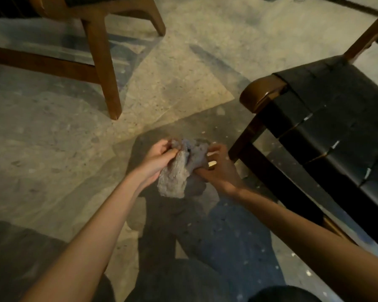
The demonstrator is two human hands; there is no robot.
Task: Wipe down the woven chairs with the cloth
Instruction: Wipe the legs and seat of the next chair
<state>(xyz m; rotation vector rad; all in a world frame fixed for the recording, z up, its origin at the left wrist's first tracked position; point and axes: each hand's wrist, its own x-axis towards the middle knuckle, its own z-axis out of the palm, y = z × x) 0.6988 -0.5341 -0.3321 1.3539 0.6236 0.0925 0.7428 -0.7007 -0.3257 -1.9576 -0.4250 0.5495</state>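
Note:
A crumpled grey cloth [179, 168] hangs between both hands above the floor, in the middle of the view. My left hand [156, 159] pinches its upper left edge. My right hand [215, 168] grips its right side from below, fingers curled around the fabric. A chair with a black woven strap seat [336, 127] and dark wooden frame stands to the right of the hands, apart from the cloth. A second wooden chair [100, 62] stands at the upper left; only its legs and a bit of dark seat show.
The speckled stone floor [52, 149] spreads out to the left and beyond the hands. My knees show at the bottom edge. A dark rail runs across the top right corner.

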